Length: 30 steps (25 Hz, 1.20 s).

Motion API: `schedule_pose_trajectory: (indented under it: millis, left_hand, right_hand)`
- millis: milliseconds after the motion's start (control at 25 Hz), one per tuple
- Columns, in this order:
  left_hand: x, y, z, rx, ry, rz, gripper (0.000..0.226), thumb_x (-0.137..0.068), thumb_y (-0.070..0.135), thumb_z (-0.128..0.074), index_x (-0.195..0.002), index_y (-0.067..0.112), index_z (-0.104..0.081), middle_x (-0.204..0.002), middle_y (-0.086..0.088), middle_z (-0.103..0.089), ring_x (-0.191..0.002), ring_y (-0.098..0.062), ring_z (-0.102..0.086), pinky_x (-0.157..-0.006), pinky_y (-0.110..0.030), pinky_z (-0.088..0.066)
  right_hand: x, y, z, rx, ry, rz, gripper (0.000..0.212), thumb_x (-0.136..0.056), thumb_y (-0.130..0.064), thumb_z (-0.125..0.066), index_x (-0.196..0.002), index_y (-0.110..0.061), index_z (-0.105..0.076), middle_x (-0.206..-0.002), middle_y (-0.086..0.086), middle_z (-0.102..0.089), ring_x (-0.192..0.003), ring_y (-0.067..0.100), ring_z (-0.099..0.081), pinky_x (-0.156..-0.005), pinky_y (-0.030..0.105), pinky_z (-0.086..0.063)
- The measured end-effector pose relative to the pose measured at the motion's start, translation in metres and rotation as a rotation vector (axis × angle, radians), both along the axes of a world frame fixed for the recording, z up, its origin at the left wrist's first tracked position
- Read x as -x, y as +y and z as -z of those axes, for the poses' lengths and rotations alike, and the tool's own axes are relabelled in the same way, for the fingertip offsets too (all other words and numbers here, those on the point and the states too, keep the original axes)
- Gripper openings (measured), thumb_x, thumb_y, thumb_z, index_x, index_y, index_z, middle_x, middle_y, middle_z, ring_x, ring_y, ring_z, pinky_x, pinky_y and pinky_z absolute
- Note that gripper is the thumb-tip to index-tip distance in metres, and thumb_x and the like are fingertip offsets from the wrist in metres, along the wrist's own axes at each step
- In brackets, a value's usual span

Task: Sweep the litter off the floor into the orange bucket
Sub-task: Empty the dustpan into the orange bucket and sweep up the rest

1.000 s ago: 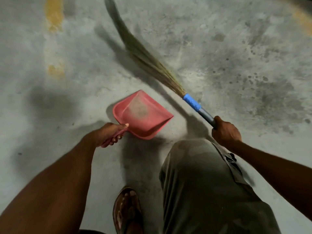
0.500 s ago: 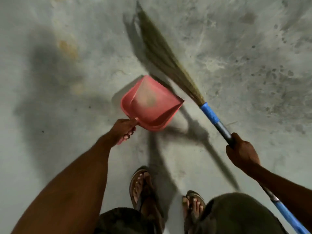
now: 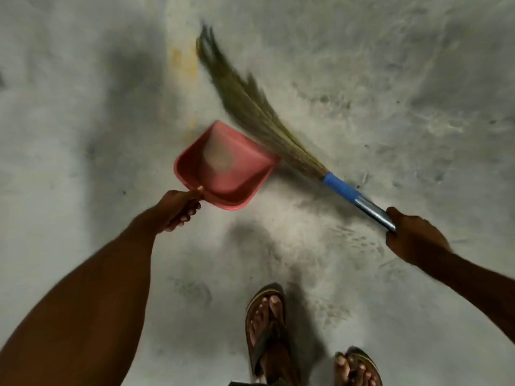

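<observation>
**Q:** What does the view show?

**A:** A downward look at a grey concrete floor, dusty and streaked. The left hand is clamped on the handle of a red dustpan. The right hand is closed round the metal shaft of a broom, just below a blue band. The bristles fan up and to the left, and their base lies along the pan's right edge. Two feet in sandals stand at the bottom of the frame.

**Q:** Where is the litter, and the orange bucket?

**A:** A pale, dusty patch sits inside the pan. Fine grit spreads over the floor between pan and feet. No larger litter can be made out. The bucket is not in view.

**Q:** Is the pan on the floor?

**A:** I cannot tell. It is blurred and looks tilted.

**Q:** How would this step be done well?

**A:** By my reading, the person is gathering dust into the pan. The pan's open lip should press flat on the concrete, so grit cannot slip beneath it. Short, low strokes toward the lip suit fine dust. Long flicks would likely scatter it. The pan should stay level when lifted, to keep what it already holds.
</observation>
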<state>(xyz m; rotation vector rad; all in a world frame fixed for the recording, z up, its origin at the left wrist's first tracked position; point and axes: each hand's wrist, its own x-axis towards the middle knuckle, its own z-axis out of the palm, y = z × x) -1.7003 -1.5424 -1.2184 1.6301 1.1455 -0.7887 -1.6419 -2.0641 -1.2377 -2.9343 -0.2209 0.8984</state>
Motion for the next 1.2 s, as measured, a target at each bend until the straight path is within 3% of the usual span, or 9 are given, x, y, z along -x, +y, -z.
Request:
schedule_pose_trajectory:
  millis: [120, 240, 360, 560, 680, 800, 960, 1040, 1200]
  left_hand:
    - [-0.010, 0.014, 0.003, 0.015, -0.030, 0.043, 0.051, -0.095, 0.056, -0.065, -0.081, 0.007, -0.063, -0.060, -0.002, -0.049, -0.045, -0.012, -0.037, -0.039, -0.019, -0.026]
    - [-0.001, 0.017, 0.000, 0.033, -0.078, 0.065, 0.051, -0.094, 0.055, -0.068, -0.081, 0.006, -0.063, -0.058, -0.002, -0.052, -0.045, -0.012, -0.040, -0.042, -0.020, -0.029]
    - [0.027, 0.001, -0.003, 0.089, -0.148, -0.021, 0.049, -0.095, 0.053, -0.068, -0.082, 0.006, -0.063, -0.060, -0.004, -0.051, -0.045, -0.012, -0.040, -0.041, -0.020, -0.030]
    - [0.118, -0.010, -0.002, 0.059, -0.092, -0.202, 0.050, -0.095, 0.053, -0.068, -0.079, 0.006, -0.062, -0.060, -0.006, -0.049, -0.042, -0.014, -0.038, -0.041, -0.019, -0.028]
    - [0.137, 0.008, 0.004, 0.076, -0.043, -0.200, 0.050, -0.095, 0.055, -0.067, -0.080, 0.007, -0.063, -0.060, -0.005, -0.049, -0.042, -0.013, -0.039, -0.043, -0.019, -0.028]
    - [0.114, 0.023, 0.009, 0.089, -0.037, -0.150, 0.050, -0.096, 0.054, -0.065, -0.080, 0.007, -0.064, -0.060, -0.003, -0.050, -0.041, -0.011, -0.040, -0.039, -0.018, -0.028]
    - [0.103, 0.027, 0.008, 0.032, -0.087, -0.122, 0.050, -0.095, 0.054, -0.068, -0.077, 0.007, -0.063, -0.057, -0.002, -0.050, -0.040, -0.011, -0.038, -0.036, -0.017, -0.026]
    - [0.114, 0.019, 0.002, 0.042, -0.133, -0.136, 0.050, -0.093, 0.054, -0.070, -0.076, 0.007, -0.064, -0.055, -0.002, -0.050, -0.042, -0.012, -0.038, -0.039, -0.019, -0.027]
    - [0.141, -0.005, -0.018, 0.102, -0.199, -0.212, 0.052, -0.093, 0.055, -0.070, -0.079, 0.005, -0.064, -0.059, -0.005, -0.051, -0.044, -0.013, -0.041, -0.042, -0.022, -0.030]
  right_hand:
    - [0.030, -0.005, -0.008, 0.024, -0.007, -0.097, 0.046, -0.082, -0.019, -0.069, -0.127, -0.018, -0.058, -0.079, 0.010, -0.068, -0.068, 0.037, -0.066, -0.054, 0.031, -0.041]
    - [0.056, -0.015, -0.029, 0.048, 0.018, -0.100, 0.058, -0.077, -0.017, -0.078, -0.133, -0.016, -0.064, -0.077, 0.014, -0.071, -0.065, 0.038, -0.068, -0.056, 0.034, -0.049]
    - [0.079, -0.026, -0.056, 0.058, 0.006, -0.081, 0.065, -0.063, -0.008, -0.089, -0.125, -0.007, -0.071, -0.070, 0.019, -0.070, -0.056, 0.041, -0.067, -0.052, 0.040, -0.055]
    - [0.071, -0.013, -0.096, -0.007, -0.045, 0.191, 0.033, -0.077, 0.000, -0.077, -0.107, -0.006, -0.063, -0.060, 0.012, -0.051, -0.059, 0.044, -0.063, -0.055, 0.042, -0.048]
    - [0.034, 0.015, -0.081, 0.002, 0.001, 0.192, 0.024, -0.082, -0.007, -0.068, -0.099, -0.016, -0.054, -0.067, 0.009, -0.056, -0.064, 0.037, -0.060, -0.058, 0.043, -0.052]
    - [0.027, 0.033, -0.049, 0.095, 0.091, -0.001, 0.032, -0.083, -0.018, -0.065, -0.113, -0.022, -0.054, -0.080, 0.010, -0.063, -0.071, 0.036, -0.063, -0.060, 0.036, -0.050]
    - [0.077, 0.035, -0.042, 0.066, 0.099, -0.142, 0.054, -0.082, -0.017, -0.071, -0.135, -0.019, -0.060, -0.096, 0.019, -0.074, -0.086, 0.042, -0.071, -0.069, 0.040, -0.055]
    - [0.104, 0.026, -0.054, 0.039, 0.096, -0.141, 0.056, -0.077, -0.014, -0.076, -0.132, -0.014, -0.064, -0.092, 0.022, -0.074, -0.081, 0.044, -0.071, -0.068, 0.043, -0.056]
    - [0.136, -0.001, -0.095, 0.022, 0.081, -0.024, 0.048, -0.073, -0.007, -0.080, -0.120, -0.004, -0.066, -0.064, 0.017, -0.066, -0.055, 0.041, -0.064, -0.051, 0.039, -0.048]
